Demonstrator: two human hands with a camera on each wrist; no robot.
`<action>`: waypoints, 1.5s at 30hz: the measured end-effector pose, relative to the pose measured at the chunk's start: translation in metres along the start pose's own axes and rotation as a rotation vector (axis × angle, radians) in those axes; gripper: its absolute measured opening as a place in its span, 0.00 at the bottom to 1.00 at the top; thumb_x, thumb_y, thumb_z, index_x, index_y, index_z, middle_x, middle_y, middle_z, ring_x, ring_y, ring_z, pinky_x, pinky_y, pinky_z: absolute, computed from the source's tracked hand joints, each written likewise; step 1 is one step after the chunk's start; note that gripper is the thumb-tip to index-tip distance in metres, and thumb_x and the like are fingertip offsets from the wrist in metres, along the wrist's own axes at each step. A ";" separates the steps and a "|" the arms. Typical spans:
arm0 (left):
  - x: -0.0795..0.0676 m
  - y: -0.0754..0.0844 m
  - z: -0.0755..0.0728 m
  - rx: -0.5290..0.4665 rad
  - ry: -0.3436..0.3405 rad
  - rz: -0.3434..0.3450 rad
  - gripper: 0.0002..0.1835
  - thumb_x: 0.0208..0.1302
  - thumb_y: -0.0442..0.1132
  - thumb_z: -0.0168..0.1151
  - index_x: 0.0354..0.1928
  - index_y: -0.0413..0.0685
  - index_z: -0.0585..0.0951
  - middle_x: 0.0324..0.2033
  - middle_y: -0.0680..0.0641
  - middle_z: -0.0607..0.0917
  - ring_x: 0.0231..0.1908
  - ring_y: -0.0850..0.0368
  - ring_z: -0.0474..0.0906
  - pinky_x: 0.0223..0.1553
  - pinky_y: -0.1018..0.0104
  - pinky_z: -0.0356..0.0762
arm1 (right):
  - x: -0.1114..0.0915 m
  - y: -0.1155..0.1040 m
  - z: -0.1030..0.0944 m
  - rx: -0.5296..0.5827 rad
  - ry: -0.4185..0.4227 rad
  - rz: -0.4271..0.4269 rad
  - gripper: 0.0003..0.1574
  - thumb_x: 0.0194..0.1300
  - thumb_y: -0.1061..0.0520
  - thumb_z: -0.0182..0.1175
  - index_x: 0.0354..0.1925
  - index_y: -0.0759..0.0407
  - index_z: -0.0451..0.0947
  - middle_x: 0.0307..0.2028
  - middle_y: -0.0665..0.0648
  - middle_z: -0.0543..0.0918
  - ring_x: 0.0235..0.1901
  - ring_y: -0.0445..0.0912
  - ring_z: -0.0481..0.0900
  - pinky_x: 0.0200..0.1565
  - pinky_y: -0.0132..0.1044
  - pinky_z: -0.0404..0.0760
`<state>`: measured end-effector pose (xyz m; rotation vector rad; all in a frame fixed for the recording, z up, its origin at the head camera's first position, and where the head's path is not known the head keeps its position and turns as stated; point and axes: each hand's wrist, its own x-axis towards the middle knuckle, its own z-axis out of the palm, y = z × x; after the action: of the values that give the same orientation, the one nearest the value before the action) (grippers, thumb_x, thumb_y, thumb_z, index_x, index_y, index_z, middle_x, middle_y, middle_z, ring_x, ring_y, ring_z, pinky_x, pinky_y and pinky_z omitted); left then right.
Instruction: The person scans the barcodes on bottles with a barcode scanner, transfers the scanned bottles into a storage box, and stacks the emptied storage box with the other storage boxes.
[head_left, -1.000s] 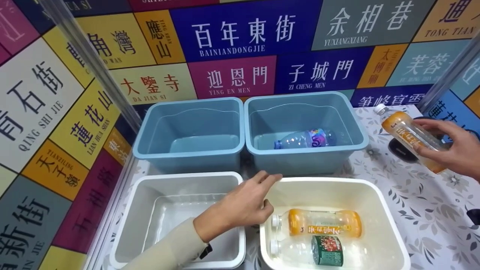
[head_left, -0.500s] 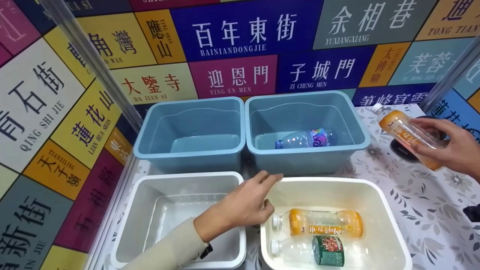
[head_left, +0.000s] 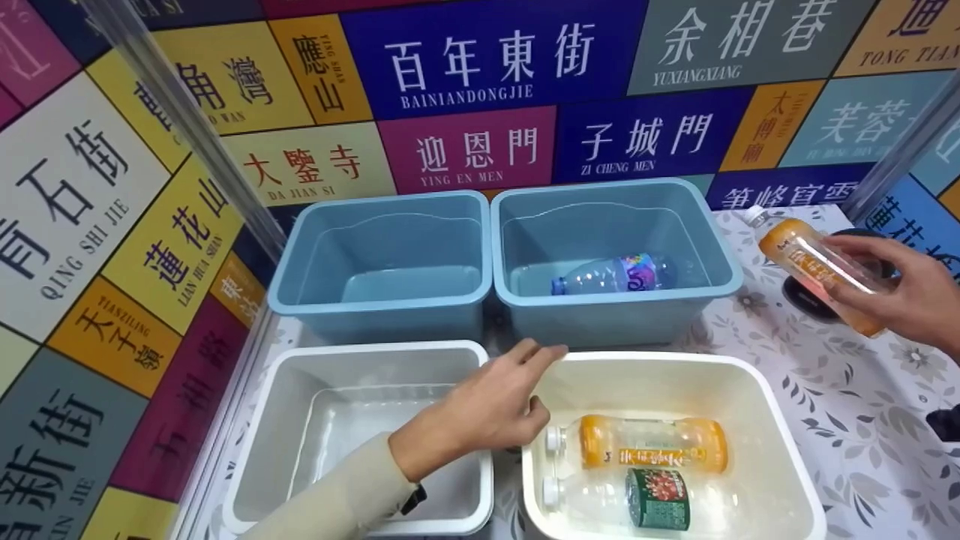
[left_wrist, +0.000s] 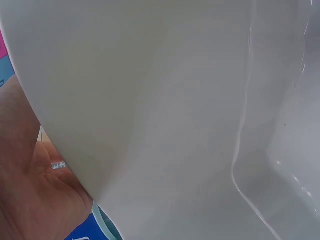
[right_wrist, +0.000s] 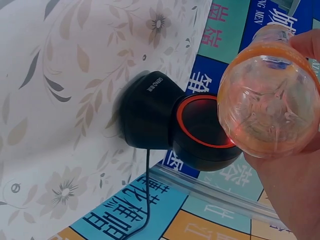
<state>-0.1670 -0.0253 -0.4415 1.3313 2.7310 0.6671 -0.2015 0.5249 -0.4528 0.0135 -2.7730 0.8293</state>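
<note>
At the right in the head view, my right hand [head_left: 915, 289] grips a clear plastic drink bottle [head_left: 821, 266] with an orange label. The bottle is tilted, its white cap pointing up and left. Behind it stands a black device [head_left: 810, 300] with a round head, and reddish light shows on the bottle. Seen from the right wrist, the bottle's base [right_wrist: 270, 107] faces the camera, beside the device's red-ringed head [right_wrist: 205, 122]. My left hand [head_left: 487, 405] hangs over the gap between two pale bins, fingers loosely bent and holding nothing, fingertips by the cream bin's [head_left: 660, 358] rim.
The cream bin contains an orange-labelled bottle [head_left: 652, 442] and a green-labelled bottle [head_left: 658, 499]. A white bin [head_left: 274, 420] is to its left. Behind are two blue bins [head_left: 382, 304] [head_left: 615, 301]; the right one holds a bluish bottle [head_left: 619, 275]. A cable [right_wrist: 148, 185] trails from the device.
My right hand has lifted the bottle slightly and turned it, so its label faces differently. A reddish glow has appeared on it. The left hand stays put.
</note>
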 end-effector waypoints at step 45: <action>0.000 0.001 0.000 0.013 0.009 -0.001 0.40 0.59 0.34 0.60 0.78 0.44 0.71 0.60 0.42 0.83 0.45 0.53 0.83 0.44 0.62 0.87 | -0.003 -0.076 -0.028 0.040 0.089 -0.105 0.47 0.67 0.60 0.73 0.80 0.46 0.70 0.60 0.29 0.67 0.54 0.23 0.63 0.48 0.12 0.60</action>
<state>-0.1662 -0.0252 -0.4417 1.3327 2.7478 0.6575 -0.1863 0.4759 -0.3899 0.1247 -2.6479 0.8375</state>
